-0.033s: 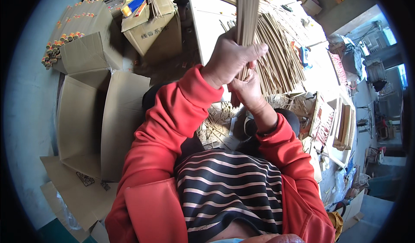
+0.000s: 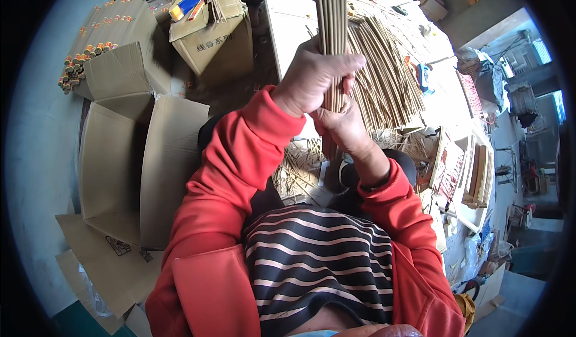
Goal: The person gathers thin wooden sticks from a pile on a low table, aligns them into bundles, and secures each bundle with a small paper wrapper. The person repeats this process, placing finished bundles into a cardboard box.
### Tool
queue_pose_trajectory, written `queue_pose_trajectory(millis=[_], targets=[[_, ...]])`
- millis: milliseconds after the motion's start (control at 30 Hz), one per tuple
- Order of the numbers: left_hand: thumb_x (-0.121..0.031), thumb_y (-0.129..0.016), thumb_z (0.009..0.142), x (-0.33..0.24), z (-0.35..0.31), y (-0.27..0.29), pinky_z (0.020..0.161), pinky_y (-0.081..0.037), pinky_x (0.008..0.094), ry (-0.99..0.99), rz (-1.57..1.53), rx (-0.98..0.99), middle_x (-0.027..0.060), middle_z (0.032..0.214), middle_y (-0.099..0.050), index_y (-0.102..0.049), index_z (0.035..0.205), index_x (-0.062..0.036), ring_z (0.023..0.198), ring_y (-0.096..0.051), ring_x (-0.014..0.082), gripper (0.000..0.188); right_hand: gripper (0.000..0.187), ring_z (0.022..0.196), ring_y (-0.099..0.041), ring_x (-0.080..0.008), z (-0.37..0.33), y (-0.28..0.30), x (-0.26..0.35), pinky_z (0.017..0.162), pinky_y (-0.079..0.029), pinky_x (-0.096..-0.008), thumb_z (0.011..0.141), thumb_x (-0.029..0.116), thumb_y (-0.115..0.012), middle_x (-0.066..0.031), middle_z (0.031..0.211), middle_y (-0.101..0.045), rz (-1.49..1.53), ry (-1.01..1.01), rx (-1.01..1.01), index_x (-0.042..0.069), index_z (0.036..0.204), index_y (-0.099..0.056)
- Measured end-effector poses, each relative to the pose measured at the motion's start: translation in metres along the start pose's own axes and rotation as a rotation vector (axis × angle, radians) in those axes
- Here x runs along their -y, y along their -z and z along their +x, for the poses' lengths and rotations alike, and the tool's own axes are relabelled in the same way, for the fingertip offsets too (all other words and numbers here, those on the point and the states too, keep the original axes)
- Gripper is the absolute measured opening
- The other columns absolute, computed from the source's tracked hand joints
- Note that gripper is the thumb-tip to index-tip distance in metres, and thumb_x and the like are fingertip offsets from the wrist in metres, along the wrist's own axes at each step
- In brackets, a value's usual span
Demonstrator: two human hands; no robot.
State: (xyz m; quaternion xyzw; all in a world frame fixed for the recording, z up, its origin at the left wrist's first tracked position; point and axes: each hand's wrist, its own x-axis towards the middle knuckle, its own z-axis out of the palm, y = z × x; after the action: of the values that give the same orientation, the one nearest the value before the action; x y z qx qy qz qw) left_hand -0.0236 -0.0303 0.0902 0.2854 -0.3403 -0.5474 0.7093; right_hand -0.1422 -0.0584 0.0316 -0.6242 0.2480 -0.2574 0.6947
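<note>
A thick bundle of brown incense sticks [image 2: 332,19] stands nearly upright in front of me, its top running past the upper edge of the view. My left hand [image 2: 309,76] is closed around its middle, the thumb stretched across the front. Just below, my right hand [image 2: 345,124] wraps the lower part, with the bundle's bottom end dark and partly hidden beneath it. Behind the hands, a wide pile of loose incense sticks [image 2: 387,79] lies on the white table [image 2: 288,25].
Broken stick pieces [image 2: 300,172] lie below my hands. An open cardboard box [image 2: 114,163] stands at left, near a carton of banded bundles [image 2: 111,37]. Another carton [image 2: 216,52] carries a blue-yellow item [image 2: 187,6]. A blue tool [image 2: 425,79] sits beyond the pile; a white crate [image 2: 477,208] is right.
The bundle and my left hand have shifted slightly left, and the bundle's individual sticks show more sharply. Both hands keep their hold.
</note>
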Motion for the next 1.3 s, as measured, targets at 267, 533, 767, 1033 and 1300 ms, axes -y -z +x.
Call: queue_pose_trajectory(millis=[267, 533, 767, 1033, 1300], targets=[[-0.013, -0.063, 0.08, 0.027, -0.023, 0.035, 0.05, -0.041, 0.0239, 0.009, -0.053, -0.368, 0.0009, 0.059, -0.049, -0.053, 0.073, -0.0074, 0.05, -0.048, 0.0124, 0.014, 0.019, 0.043, -0.048, -0.0102, -0.022, -0.022, -0.004, 0.04, -0.039, -0.0236, 0.079, 0.015, -0.061, -0.002, 0.056, -0.051, -0.375, -0.231, -0.054, 0.001, 0.085, -0.05], [-0.02, -0.063, 0.081, 0.036, -0.021, 0.069, 0.048, -0.041, 0.027, 0.158, -0.463, -0.094, 0.0016, 0.059, -0.051, -0.053, 0.07, -0.0078, 0.05, -0.048, 0.0118, 0.02, 0.014, 0.04, -0.046, -0.0098, -0.022, -0.027, -0.002, 0.037, -0.039, -0.0226, 0.081, 0.009, -0.059, -0.0021, 0.054, -0.048, -0.011, -0.459, 0.125, 0.003, 0.083, -0.046], [-0.017, -0.062, 0.08, 0.044, -0.014, 0.08, 0.05, -0.043, 0.0269, 0.169, -0.424, -0.15, 0.0049, 0.06, -0.053, -0.055, 0.073, -0.0031, 0.05, -0.051, 0.0144, 0.017, 0.013, 0.041, -0.046, -0.0099, -0.022, -0.031, -0.015, 0.038, -0.04, -0.0227, 0.082, 0.01, -0.057, -0.0029, 0.056, -0.049, -0.041, -0.422, 0.059, 0.002, 0.084, -0.047], [-0.018, -0.062, 0.081, 0.041, -0.014, 0.069, 0.048, -0.039, 0.0247, 0.03, -0.127, -0.409, -0.0002, 0.059, -0.048, -0.049, 0.071, -0.0085, 0.049, -0.046, 0.0104, 0.019, 0.014, 0.042, -0.044, -0.0094, -0.019, -0.033, -0.018, 0.037, -0.038, -0.0239, 0.083, 0.011, -0.057, -0.0021, 0.056, -0.047, -0.365, -0.355, -0.024, 0.002, 0.089, -0.048], [-0.02, -0.06, 0.083, 0.035, -0.018, 0.075, 0.047, -0.037, 0.0221, 0.104, -0.465, -0.086, -0.0027, 0.058, -0.046, -0.048, 0.072, -0.0112, 0.048, -0.043, 0.008, 0.019, 0.013, 0.037, -0.042, -0.0105, -0.024, -0.031, -0.006, 0.033, -0.034, -0.0237, 0.083, 0.01, -0.056, -0.0033, 0.053, -0.047, 0.101, -0.524, 0.16, 0.003, 0.08, -0.045]])
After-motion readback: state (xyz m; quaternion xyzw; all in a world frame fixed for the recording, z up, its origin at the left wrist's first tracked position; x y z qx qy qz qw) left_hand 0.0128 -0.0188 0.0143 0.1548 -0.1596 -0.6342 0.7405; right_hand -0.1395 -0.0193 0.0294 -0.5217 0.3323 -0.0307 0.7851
